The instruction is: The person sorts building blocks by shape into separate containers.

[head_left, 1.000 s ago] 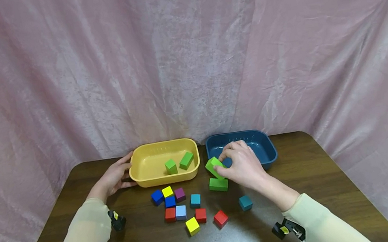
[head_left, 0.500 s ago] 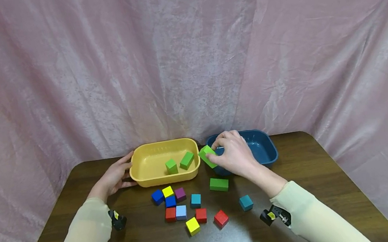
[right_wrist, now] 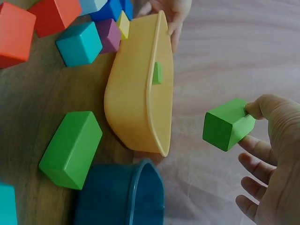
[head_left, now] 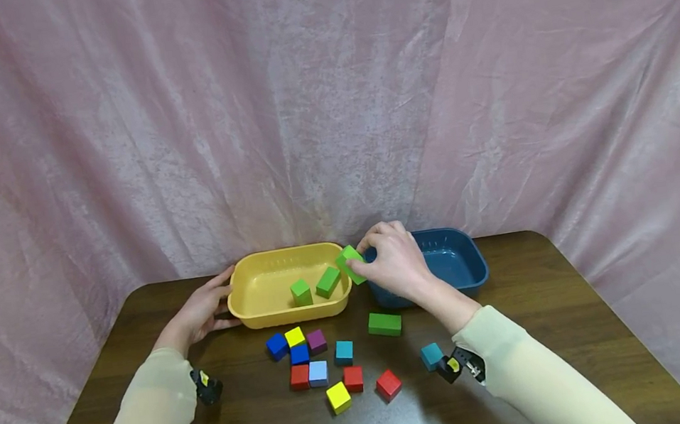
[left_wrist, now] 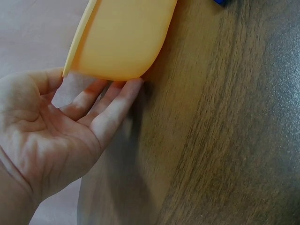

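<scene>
A green block (head_left: 350, 265) is pinched between thumb and finger of my right hand (head_left: 395, 262), held above the right end of the yellow bin (head_left: 292, 316). The right wrist view shows the pinched block (right_wrist: 228, 123) in the air, the other fingers of that hand (right_wrist: 281, 164) loosely spread. My left hand (head_left: 201, 312) touches the bin's left end; in the left wrist view its fingertips and thumb (left_wrist: 56, 122) rest against the bin wall (left_wrist: 126, 42), fingers fairly straight. Two green blocks (head_left: 302, 293) (head_left: 328, 281) lie inside the bin.
A blue bin (head_left: 457, 261) stands right of the yellow one, partly behind my right hand. On the table in front lie a green block (head_left: 385, 324) and several cubes: red (head_left: 388, 385), yellow (head_left: 339, 398), purple (head_left: 316, 342), teal (head_left: 343, 352) and blue (head_left: 277, 346) among them.
My right hand has carried the pinched green block up and left, from above the green block on the table to the yellow bin's right rim. The left hand has stayed in place.
</scene>
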`<action>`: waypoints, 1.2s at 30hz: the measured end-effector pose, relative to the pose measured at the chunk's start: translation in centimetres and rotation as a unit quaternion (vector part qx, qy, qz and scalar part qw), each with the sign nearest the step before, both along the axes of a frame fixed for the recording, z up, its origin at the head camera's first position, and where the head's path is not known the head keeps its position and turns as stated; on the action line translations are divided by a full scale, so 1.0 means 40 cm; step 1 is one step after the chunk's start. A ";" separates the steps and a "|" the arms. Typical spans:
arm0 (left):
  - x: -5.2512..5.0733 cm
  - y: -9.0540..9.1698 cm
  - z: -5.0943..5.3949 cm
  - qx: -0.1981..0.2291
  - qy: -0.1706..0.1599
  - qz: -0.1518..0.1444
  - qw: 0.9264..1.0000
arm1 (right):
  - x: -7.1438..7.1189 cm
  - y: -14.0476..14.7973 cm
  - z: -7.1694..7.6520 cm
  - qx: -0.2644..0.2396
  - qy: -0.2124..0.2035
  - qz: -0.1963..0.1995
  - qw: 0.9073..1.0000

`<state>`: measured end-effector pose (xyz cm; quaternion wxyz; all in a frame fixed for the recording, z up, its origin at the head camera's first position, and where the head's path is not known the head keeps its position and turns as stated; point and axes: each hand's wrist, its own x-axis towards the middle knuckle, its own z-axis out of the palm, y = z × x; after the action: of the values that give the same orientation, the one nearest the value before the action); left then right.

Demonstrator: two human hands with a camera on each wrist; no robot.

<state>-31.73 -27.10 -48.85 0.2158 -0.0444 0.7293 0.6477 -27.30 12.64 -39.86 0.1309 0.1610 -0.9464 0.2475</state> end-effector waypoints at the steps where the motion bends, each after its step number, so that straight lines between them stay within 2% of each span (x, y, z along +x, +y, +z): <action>1: 0.000 0.000 0.000 0.000 0.001 0.000 1.000 | -0.003 -0.004 -0.001 0.001 0.001 0.002 1.000; 24: 0.005 0.003 0.005 0.000 0.005 -0.002 1.000 | -0.053 -0.073 -0.039 0.025 -0.010 0.019 0.999; 36: 0.006 0.004 0.002 -0.001 0.007 -0.001 1.000 | -0.066 -0.092 -0.062 0.051 -0.026 0.017 0.998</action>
<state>-31.47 -26.95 -48.78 0.2114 -0.0391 0.7315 0.6471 -29.92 8.96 -42.33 0.0934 0.1766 -0.9581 0.2051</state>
